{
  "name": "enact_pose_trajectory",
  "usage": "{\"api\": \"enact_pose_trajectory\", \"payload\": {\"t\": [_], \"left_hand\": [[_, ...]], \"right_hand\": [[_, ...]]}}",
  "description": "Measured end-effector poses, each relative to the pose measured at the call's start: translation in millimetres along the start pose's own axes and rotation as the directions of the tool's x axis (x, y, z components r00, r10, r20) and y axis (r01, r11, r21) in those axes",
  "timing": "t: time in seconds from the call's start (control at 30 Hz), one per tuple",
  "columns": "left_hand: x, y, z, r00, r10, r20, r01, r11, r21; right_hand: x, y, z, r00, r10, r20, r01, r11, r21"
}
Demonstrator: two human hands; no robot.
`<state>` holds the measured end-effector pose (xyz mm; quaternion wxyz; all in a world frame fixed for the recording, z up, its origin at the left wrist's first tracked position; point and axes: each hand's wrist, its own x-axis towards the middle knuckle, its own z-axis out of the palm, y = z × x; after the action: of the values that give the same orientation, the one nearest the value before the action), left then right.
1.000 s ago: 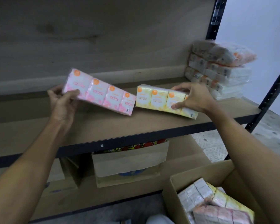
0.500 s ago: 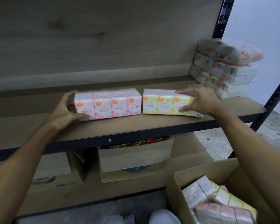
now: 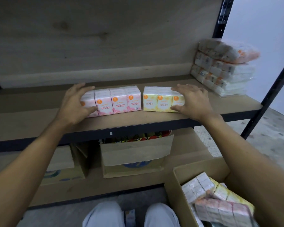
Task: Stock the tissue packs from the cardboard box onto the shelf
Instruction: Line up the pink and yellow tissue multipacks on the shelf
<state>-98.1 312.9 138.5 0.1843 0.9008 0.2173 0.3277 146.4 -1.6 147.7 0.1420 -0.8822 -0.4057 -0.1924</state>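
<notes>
A pink rose-scented tissue pack (image 3: pixel 120 102) and a yellow floral pack (image 3: pixel 157 100) stand upright side by side on the brown shelf board (image 3: pixel 138 119), labels facing me, with a narrow gap between them. My left hand (image 3: pixel 74 105) holds the pink pack's left end, fingers over its top and thumb across its front. My right hand (image 3: pixel 190 102) holds the yellow pack's right end the same way. The open cardboard box (image 3: pixel 175 190) at the lower right holds several more packs (image 3: pixel 216 199).
A stack of wrapped tissue packs (image 3: pixel 223 69) lies at the shelf's far right by the black upright post (image 3: pixel 267 97). Cardboard boxes (image 3: pixel 134 156) stand on the lower shelf. The shelf board stretches bare to the left of the pink pack. My knees (image 3: pixel 105 215) show at the bottom.
Both packs came down from tilted in the air to standing upright on the shelf. They have since slid a little further back and straightened, with my hands still on their outer ends.
</notes>
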Motion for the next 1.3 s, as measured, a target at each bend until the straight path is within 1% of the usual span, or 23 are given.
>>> {"api": "enact_pose_trajectory", "payload": {"t": [0.03,0.1,0.17,0.27,0.43,0.53,0.67,0.77,0.87,1.0,1.13,1.3], "left_hand": [[0.4,1.7,-0.7,1.000,0.026,0.009,-0.026,0.998,0.049],[-0.7,6.8,0.1,0.999,0.031,0.044,-0.035,0.994,0.103],[-2.8,13.1,4.0,0.997,0.023,0.077,-0.032,0.993,0.118],[-4.4,20.3,14.3,0.993,0.048,0.112,-0.062,0.990,0.125],[-0.8,17.8,29.3,0.997,0.073,0.015,-0.074,0.983,0.168],[3.6,17.3,34.9,0.995,0.093,-0.023,-0.087,0.981,0.173],[11.8,15.5,43.5,0.990,0.137,-0.040,-0.129,0.980,0.152],[19.9,15.7,52.0,0.987,0.160,-0.027,-0.153,0.973,0.171],[29.3,14.6,61.3,0.983,0.181,-0.004,-0.176,0.962,0.211],[40.6,12.8,74.5,0.989,0.144,0.030,-0.147,0.953,0.266],[52.6,16.6,85.6,0.992,0.119,0.035,-0.124,0.952,0.280],[69.9,16.9,102.2,0.988,0.155,0.022,-0.154,0.942,0.297]], "right_hand": [[-1.0,-3.0,1.0,1.000,-0.001,0.001,0.001,1.000,0.009],[-1.6,-8.8,3.0,1.000,0.004,0.004,-0.005,1.000,0.028],[-0.3,-15.2,5.9,1.000,0.016,0.006,-0.016,0.999,0.044],[2.3,-22.4,12.5,0.999,0.039,0.000,-0.039,0.998,0.040],[4.5,-17.5,27.1,0.996,0.041,-0.074,-0.040,0.999,0.024],[11.0,-9.0,31.4,0.997,0.022,-0.073,-0.020,0.999,0.026],[19.8,0.7,34.3,0.998,-0.004,-0.070,0.007,0.999,0.042],[26.3,6.0,39.0,0.998,-0.023,-0.051,0.024,0.999,0.032],[30.9,12.5,43.3,0.998,-0.056,-0.025,0.056,0.998,-0.027],[38.2,21.5,48.2,0.998,-0.067,0.001,0.067,0.994,-0.081],[47.3,31.8,53.6,0.998,-0.066,-0.012,0.064,0.993,-0.095],[61.3,47.0,59.3,0.998,-0.064,-0.003,0.063,0.992,-0.106]]}}
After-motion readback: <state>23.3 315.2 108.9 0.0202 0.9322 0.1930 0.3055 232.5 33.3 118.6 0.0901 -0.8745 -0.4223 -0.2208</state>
